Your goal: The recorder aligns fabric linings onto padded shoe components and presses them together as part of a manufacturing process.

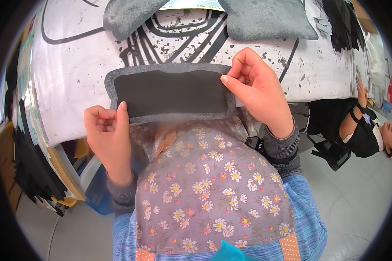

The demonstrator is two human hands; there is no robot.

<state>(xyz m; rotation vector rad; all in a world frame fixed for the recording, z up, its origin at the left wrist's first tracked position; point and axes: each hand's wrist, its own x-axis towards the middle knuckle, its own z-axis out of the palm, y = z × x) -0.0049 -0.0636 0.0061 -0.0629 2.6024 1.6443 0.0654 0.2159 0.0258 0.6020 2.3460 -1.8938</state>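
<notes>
A flat, roughly rectangular dark panel with a mottled grey border spans the space between my two hands, at the near edge of the white table. My left hand pinches its lower left side, thumb on top and fingers curled beneath. At the upper right corner my right hand has thumb and forefinger closed on the border. The panel's underside is hidden. Whether it rests on the table or is held just clear of it, I cannot tell.
Mottled grey cut pieces lie at the far side of the white table, beside a pale printed sheet. Black strips hang at the right and left. A blue bin stands below left. Another person is at the right.
</notes>
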